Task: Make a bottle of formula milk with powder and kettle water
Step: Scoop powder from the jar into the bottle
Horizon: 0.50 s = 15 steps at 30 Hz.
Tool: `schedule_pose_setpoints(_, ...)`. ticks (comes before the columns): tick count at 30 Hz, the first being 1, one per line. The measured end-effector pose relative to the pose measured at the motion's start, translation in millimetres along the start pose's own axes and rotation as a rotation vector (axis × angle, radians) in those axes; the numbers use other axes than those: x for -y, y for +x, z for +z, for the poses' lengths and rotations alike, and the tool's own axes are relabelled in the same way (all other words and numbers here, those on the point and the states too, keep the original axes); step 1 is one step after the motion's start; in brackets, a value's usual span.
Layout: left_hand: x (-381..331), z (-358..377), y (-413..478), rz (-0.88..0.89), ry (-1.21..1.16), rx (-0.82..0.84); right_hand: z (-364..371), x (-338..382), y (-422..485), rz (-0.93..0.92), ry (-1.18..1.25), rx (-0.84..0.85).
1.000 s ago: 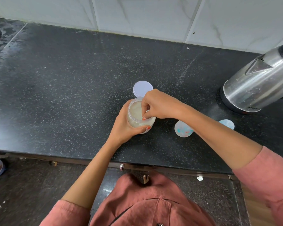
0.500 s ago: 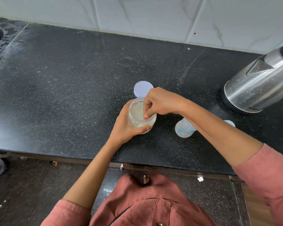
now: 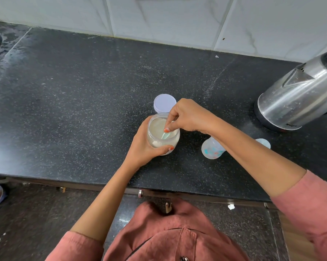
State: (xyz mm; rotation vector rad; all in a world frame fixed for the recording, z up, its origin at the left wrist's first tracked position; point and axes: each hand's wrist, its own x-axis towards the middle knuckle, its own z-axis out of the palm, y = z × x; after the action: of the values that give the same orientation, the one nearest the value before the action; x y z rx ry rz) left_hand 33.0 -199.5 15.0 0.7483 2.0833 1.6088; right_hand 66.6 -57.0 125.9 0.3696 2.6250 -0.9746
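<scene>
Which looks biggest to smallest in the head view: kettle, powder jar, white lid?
1. kettle, though cut off at the edge
2. powder jar
3. white lid, looks smaller, but the jar's rim is nearer the camera

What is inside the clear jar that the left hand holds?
The jar holds pale powder and a light scoop, pinched by the right hand. The fingers cover the scoop's upper end; how deep the powder goes is hidden.

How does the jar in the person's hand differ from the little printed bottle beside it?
The jar is clear, plain and holds pale powder; the bottle is frosted with blue and red print. The left hand grips the jar; no hand holds the bottle. The jar looks wider than the bottle. Both are translucent containers.
</scene>
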Motion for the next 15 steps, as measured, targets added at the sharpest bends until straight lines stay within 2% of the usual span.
schedule_pose_setpoints(10,-1.6,0.1,-0.8,0.015,-0.002,-0.006,1.2,-2.6,-0.9,0.004,-0.054,-0.119)
schedule_pose_setpoints(15,-2.3,-0.1,-1.5,0.005,-0.005,-0.003,6.2,3.2,-5.3,-0.052,-0.115,-0.054)
